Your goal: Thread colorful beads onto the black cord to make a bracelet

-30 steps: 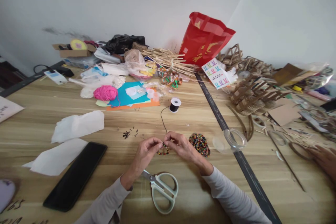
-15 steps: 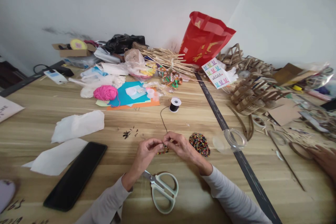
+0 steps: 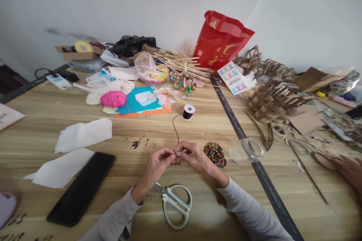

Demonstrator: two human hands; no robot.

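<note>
My left hand (image 3: 158, 163) and my right hand (image 3: 194, 157) meet fingertip to fingertip above the table, both pinching a black cord (image 3: 175, 128). From there the cord runs back to a white spool (image 3: 189, 112) wound with black. A short string of coloured beads (image 3: 177, 161) hangs just under the pinched fingers, partly hidden by them. Right of my right hand lies a coiled heap of multicoloured beads (image 3: 215, 154). Scissors (image 3: 177, 205) with pale green handles rest between my forearms, the blade tips hidden near my left wrist.
Black cord scraps (image 3: 136, 144) lie left of the spool. A black phone-like slab (image 3: 82, 188) and white paper sheets (image 3: 83, 134) are at left. Clear tape rolls (image 3: 253, 149) and woven baskets (image 3: 271, 101) stand at right, where another person's hand (image 3: 349, 171) shows. A red bag (image 3: 222, 41) stands behind.
Both hands keep their pinch in nearly the same place. The small beaded string under the fingers has shifted slightly; the view has moved a little.
</note>
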